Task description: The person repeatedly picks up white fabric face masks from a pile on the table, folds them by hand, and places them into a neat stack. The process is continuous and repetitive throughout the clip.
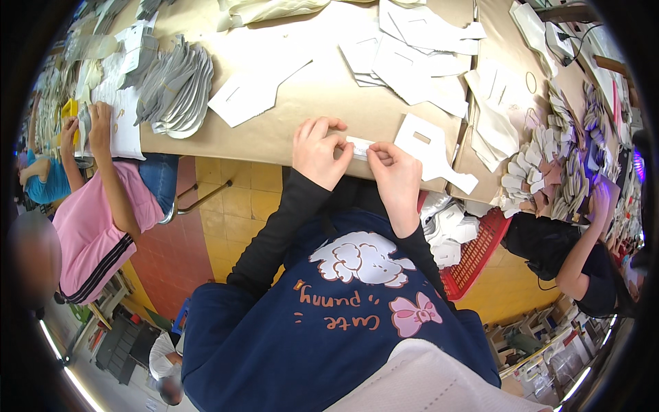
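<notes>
The small white strip (360,146) is between the two hands, just at the near edge of the brown-covered table (274,141); whether it also rests on this surface, I cannot tell. The left hand (318,152) has its thumb and forefinger together on the left end of the strip, and the right hand (396,175) pinches the right end in the same way, so the grip is closed at both sides and only the middle stays uncovered. By its look, I judge the strip to be very light and thin, like paper or a label, with faint marks on its face. It probably bends easily and may crease or tear if the two hands pull strongly apart. Its smooth face could slide a little under dry fingers, so a soft pinch with the fingertips, close to each end, seems the best hold. The white cut piece with a slot (436,154) lies near the right hand, partly over the table edge. It looks flat, light and rather stiffer than the strip; its broad part gives a safer hold, because the narrow tail could bend more easily.
</notes>
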Demonstrator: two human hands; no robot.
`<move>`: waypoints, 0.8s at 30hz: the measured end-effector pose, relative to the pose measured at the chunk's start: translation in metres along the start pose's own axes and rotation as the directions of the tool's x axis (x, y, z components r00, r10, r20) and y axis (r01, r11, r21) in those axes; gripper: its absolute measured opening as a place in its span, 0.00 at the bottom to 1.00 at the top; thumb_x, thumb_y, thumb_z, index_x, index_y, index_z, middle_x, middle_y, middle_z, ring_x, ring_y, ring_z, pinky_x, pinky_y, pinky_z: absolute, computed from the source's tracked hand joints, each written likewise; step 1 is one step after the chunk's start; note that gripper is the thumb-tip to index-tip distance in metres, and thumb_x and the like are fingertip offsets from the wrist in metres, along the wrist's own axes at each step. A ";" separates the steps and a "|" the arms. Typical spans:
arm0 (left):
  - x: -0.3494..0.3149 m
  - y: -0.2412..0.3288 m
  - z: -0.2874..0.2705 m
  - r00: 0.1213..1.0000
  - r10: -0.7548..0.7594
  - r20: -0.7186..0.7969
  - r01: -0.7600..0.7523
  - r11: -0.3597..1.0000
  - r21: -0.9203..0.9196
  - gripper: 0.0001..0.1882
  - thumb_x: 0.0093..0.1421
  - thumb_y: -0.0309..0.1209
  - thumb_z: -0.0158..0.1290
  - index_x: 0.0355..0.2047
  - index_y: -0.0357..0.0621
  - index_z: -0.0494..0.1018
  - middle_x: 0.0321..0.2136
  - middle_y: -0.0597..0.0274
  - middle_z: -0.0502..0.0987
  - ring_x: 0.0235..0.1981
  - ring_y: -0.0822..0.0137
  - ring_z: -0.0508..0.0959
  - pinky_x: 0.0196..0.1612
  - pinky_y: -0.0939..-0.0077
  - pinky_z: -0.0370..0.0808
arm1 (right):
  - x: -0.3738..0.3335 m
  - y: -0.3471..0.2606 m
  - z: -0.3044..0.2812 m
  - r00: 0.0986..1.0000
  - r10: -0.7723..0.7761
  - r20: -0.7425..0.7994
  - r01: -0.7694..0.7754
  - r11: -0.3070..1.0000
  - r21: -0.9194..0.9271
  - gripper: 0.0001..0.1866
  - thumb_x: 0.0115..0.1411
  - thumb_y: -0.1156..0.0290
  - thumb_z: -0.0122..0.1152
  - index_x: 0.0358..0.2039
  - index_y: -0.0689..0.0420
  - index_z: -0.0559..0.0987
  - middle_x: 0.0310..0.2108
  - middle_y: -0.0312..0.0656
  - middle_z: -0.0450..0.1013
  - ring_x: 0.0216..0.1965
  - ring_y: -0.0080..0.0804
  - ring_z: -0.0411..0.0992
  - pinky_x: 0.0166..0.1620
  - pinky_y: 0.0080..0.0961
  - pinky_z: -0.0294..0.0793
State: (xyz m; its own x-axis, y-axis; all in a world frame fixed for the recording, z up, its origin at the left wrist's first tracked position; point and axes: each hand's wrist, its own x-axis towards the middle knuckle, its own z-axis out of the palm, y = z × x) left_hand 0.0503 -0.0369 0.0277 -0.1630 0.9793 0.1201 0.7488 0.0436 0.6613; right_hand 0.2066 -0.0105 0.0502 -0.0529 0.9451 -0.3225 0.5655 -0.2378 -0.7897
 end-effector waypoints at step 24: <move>0.003 -0.001 -0.001 0.997 0.078 0.027 -0.080 0.994 0.069 0.06 0.52 0.29 0.61 0.26 0.45 0.74 0.42 0.65 0.76 0.48 0.59 0.73 0.56 0.59 0.65 | 0.002 -0.002 0.000 1.000 -0.028 0.000 0.028 0.998 -0.061 0.06 0.56 0.72 0.67 0.32 0.62 0.84 0.25 0.47 0.81 0.27 0.37 0.82 0.33 0.31 0.79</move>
State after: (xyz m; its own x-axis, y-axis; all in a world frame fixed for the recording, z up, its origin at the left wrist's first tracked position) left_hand 0.0486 -0.0345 0.0278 -0.0865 0.9848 0.1508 0.8022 -0.0209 0.5967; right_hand 0.2053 -0.0086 0.0507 -0.0692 0.9513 -0.3004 0.6131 -0.1970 -0.7651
